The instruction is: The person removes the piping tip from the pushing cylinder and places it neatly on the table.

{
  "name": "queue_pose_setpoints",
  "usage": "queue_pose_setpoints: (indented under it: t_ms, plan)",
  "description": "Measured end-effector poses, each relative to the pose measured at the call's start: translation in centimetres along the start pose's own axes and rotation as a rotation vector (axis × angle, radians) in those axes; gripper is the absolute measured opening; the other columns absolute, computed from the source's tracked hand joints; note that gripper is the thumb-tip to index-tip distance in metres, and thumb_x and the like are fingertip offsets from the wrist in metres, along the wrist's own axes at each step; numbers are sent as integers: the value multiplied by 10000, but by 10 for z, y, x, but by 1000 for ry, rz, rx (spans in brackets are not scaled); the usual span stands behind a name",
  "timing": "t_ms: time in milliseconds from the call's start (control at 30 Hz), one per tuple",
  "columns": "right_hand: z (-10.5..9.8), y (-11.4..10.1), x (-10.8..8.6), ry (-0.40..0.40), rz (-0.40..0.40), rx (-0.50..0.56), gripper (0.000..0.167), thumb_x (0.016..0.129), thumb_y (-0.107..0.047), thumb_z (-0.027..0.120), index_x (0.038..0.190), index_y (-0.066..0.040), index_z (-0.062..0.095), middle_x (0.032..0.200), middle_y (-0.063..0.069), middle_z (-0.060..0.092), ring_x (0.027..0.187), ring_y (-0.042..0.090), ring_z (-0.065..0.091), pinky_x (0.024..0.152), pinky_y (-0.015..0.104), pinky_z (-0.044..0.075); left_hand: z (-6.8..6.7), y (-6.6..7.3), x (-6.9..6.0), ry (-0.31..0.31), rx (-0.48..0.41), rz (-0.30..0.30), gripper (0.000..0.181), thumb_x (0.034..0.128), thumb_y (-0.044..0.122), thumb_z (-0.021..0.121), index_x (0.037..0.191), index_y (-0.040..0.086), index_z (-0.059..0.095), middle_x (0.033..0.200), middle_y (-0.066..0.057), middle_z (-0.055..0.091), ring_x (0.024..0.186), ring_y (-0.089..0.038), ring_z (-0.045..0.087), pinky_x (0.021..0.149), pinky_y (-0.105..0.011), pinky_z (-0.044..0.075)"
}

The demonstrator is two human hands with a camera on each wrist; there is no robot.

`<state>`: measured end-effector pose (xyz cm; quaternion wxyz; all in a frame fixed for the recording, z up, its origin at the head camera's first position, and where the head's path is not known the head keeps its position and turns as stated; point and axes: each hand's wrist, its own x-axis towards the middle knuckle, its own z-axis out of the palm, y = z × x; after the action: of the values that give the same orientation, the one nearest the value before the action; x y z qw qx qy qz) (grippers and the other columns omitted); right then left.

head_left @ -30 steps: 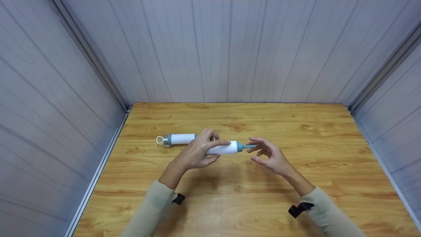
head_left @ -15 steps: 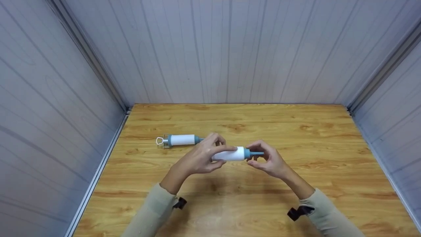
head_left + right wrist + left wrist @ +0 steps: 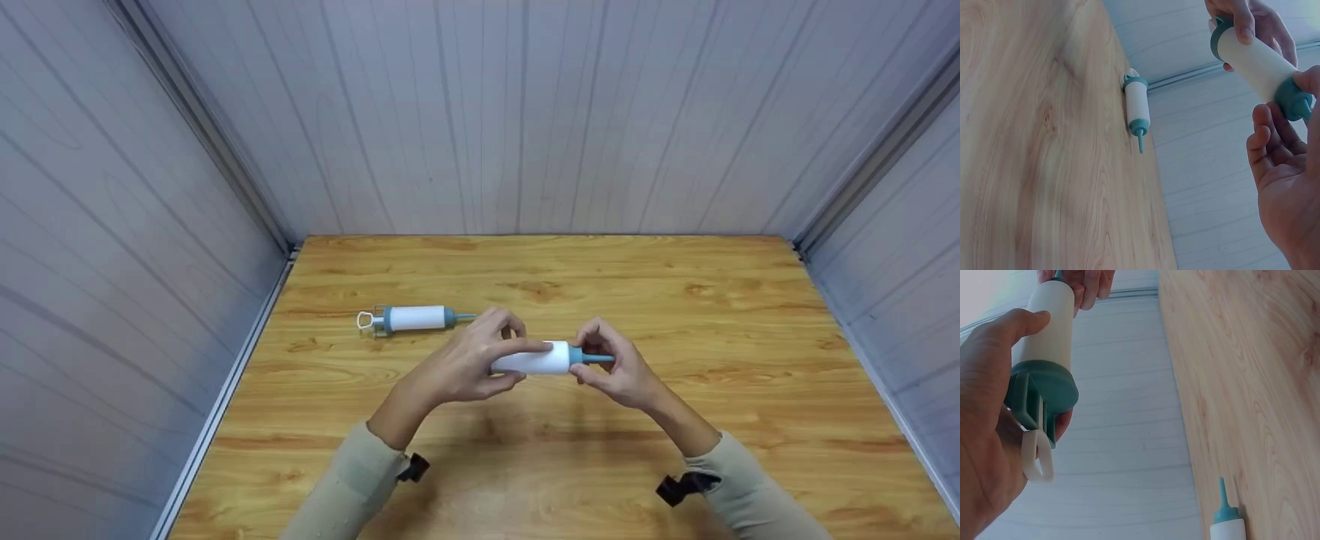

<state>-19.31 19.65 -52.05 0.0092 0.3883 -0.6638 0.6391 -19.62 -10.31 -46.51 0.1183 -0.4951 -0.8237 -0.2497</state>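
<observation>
A large syringe [image 3: 534, 361] with a white barrel, teal ends and a thin teal nozzle is held level above the table. My left hand [image 3: 476, 360] grips it around the rear of the barrel; the white looped plunger handle [image 3: 1037, 455] shows below that palm in the left wrist view. With thumb and fingers, my right hand [image 3: 619, 371] pinches the teal nozzle cap [image 3: 1293, 99] at the front end. A second, matching syringe [image 3: 418, 318] lies on the table beyond my left hand, its nozzle pointing right.
The wood-grain table [image 3: 712, 315] is bounded by pale panel walls [image 3: 517, 120] at the back and on both sides. Black straps with small cameras sit on both sleeves.
The held syringe has moved right and nearer to me with my left hand. My right hand, at first loosely curved near the nozzle, has closed on the nozzle cap. The other syringe has stayed put.
</observation>
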Motion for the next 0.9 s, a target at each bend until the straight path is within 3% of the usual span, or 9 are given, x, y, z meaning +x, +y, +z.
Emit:
queue_pose_setpoints:
  t_ms: [133,300,500,900]
  plan:
    - [0,-1,0,11,-15,12,239,977,212,651,1167,136,528,1066,16,664,814,56,693,703,235,624,-1,0,0,-1,17,-12,463,979,178,872,1427,236,765,1298,-120,666,1129,-264,635,922,-406,595]
    - [-1,-3,-1,31,-42,30,262,946,235,644,1163,157,521,1076,-67,684,838,18,698,722,216,619,-4,0,-4,-3,41,-43,512,970,229,884,1461,234,742,1317,-114,715,1137,-267,709,932,-423,643]
    - [-2,-7,-1,27,-56,68,264,951,231,640,1170,163,511,1082,-74,704,859,21,720,731,225,632,-6,1,-8,21,45,-45,519,985,288,871,1480,232,728,1277,-113,750,942,-222,755,769,-355,650]
    - [2,-20,-2,-4,31,67,237,1034,133,626,1218,105,480,1043,-106,696,750,120,679,653,290,621,-7,8,-9,57,178,4,518,973,343,870,1471,306,732,1229,-69,734,776,-150,651,597,-225,494]
